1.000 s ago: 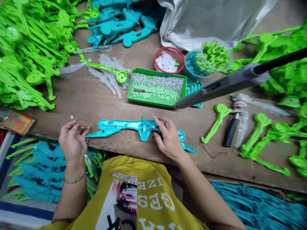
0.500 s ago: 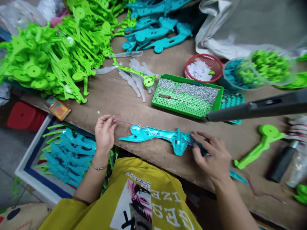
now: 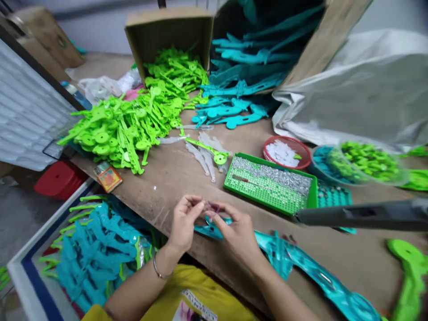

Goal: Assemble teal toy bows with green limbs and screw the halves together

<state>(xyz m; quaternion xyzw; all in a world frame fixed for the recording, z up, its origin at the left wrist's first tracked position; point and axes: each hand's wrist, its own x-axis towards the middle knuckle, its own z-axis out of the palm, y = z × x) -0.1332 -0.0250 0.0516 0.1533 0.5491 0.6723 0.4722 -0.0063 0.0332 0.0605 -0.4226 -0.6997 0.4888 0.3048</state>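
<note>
A long blue plastic part (image 3: 317, 269) lies along the front of the workbench, partly hidden under my right forearm. Above its left end my two hands are close together, fingertips almost meeting. My left hand (image 3: 185, 220) is closed in a pinch on a thin purple-red cord (image 3: 217, 207). A small loop of that cord shows by the fingertips of my right hand (image 3: 239, 229), whose thumb and forefinger pinch it too. The cord's far ends cannot be made out.
A green tray (image 3: 261, 198) of small metal pieces and a screwdriver (image 3: 242, 179) lies ahead. A dark tool (image 3: 361, 214) juts in from the right. Green parts (image 3: 127, 120) are heaped at the left, near a red basket (image 3: 304, 151) and plastic tubs (image 3: 364, 178). A crate (image 3: 30, 276) stands below left.
My right hand has left the middle of the blue part and come over to my left hand at its left end. The view has tilted up.
</note>
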